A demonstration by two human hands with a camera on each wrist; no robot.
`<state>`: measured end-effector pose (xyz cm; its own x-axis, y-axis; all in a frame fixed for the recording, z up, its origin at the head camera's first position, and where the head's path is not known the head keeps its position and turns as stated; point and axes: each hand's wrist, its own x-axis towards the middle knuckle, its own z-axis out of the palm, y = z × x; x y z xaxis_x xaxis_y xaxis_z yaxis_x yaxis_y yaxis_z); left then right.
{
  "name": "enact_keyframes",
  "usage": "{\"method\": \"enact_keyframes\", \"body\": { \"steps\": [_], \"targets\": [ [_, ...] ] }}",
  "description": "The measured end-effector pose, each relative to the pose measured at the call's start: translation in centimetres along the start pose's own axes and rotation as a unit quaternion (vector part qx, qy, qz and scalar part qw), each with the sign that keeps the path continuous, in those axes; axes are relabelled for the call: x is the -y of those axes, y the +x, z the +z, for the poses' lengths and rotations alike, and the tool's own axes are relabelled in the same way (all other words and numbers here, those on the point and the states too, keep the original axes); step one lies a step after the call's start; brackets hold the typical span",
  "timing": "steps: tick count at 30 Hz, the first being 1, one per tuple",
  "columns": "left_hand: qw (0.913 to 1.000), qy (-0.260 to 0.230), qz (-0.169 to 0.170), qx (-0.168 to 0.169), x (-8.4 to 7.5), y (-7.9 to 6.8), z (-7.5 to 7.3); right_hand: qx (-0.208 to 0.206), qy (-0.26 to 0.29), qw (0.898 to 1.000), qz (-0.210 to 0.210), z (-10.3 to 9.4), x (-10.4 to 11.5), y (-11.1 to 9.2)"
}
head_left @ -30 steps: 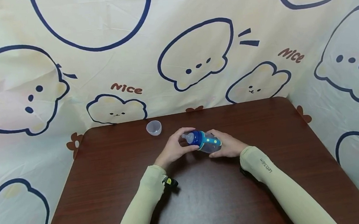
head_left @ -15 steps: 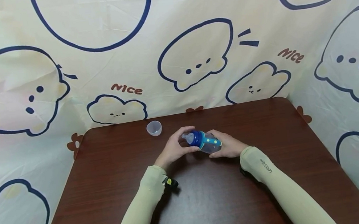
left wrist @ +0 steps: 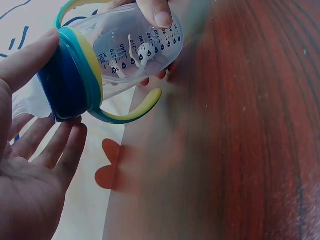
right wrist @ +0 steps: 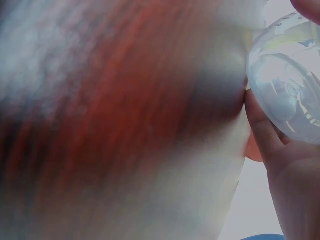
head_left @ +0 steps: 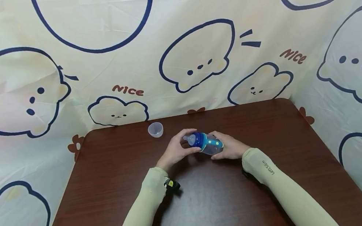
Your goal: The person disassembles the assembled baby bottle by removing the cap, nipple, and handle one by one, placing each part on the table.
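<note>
A clear baby bottle [head_left: 212, 148] with a dark blue collar [head_left: 198, 139], a pale teat and teal-and-yellow handles is held tilted over the table, teat toward the left. My left hand [head_left: 176, 151] holds the collar between thumb and fingers. In the left wrist view that thumb lies on the blue collar [left wrist: 62, 82], and volume marks and a white straw piece show through the bottle wall. My right hand [head_left: 229, 146] grips the body near its base. The right wrist view shows the bottle's clear base [right wrist: 287, 85] close up, with fingers of the right hand [right wrist: 295, 180] beneath it.
A small translucent cup [head_left: 155, 129] stands near the back edge of the brown wooden table [head_left: 126, 192], left of the hands. A cartoon-printed cloth [head_left: 191, 53] hangs behind and at both sides. A black wrist strap device [head_left: 172, 184] sits at the left wrist.
</note>
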<state>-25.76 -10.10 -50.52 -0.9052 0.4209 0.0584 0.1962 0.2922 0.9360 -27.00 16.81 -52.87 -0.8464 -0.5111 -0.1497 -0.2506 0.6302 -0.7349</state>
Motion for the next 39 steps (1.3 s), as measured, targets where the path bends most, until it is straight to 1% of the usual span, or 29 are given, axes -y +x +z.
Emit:
{"method": "enact_keyframes", "body": {
  "steps": [3,12,18,21,27,31,34,39],
  "targets": [
    [1.0,0.006,-0.001,-0.005,-0.06,-0.05,-0.01,0.0,0.0,1.0,0.002,-0.03,-0.02,0.05],
    [0.9989,0.032,0.006,-0.034,0.11,-0.21,0.29,0.002,0.007,1.0,0.001,-0.11,0.2,-0.06],
    [0.998,0.044,-0.003,-0.046,0.03,-0.26,0.42,-0.001,0.007,1.0,0.002,-0.03,0.04,0.04],
    [0.9984,0.039,-0.002,-0.04,-0.02,-0.28,0.4,-0.002,0.006,1.0,0.005,0.0,-0.1,0.08],
    [0.9994,0.024,0.021,-0.015,0.09,-0.09,0.27,-0.002,0.006,1.0,0.0,0.04,-0.39,0.16],
    [0.9997,0.017,0.018,-0.001,-0.12,0.17,0.15,-0.003,0.006,1.0,-0.003,0.04,-0.47,0.19],
    [0.9997,0.02,0.016,0.002,-0.19,0.25,0.12,-0.002,0.008,1.0,-0.003,0.09,-0.41,0.2],
    [0.9994,0.028,0.019,-0.006,-0.15,0.23,0.23,-0.003,0.009,1.0,-0.003,0.1,-0.45,0.2]
  ]
}}
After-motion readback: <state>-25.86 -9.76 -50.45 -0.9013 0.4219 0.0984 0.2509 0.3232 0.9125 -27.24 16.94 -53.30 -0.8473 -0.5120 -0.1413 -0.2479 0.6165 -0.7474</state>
